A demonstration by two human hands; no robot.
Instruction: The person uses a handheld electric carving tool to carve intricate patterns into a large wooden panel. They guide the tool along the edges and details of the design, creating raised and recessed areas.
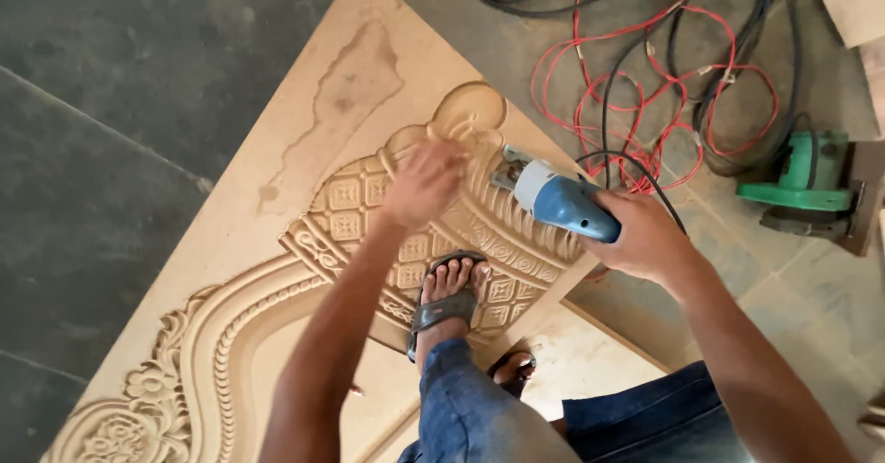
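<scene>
A large carved wooden panel (277, 150) lies flat on the stone floor, with floral and lattice relief. My right hand (645, 234) grips a blue and white hand-held power tool (558, 198) whose head rests on the ribbed carving near the panel's right edge. My left hand (424, 182) is blurred and presses on the carving just left of the tool head, fingers curled; whether it holds anything is unclear. My foot in a dark sandal (447, 302) stands on the lattice part of the panel.
Tangled red and black cables (645, 85) lie on the floor beyond the panel. A green power tool (811, 182) sits at the right. Pale wood offcuts (857, 7) are at the top right corner. Dark stone floor (111, 104) spreads to the left.
</scene>
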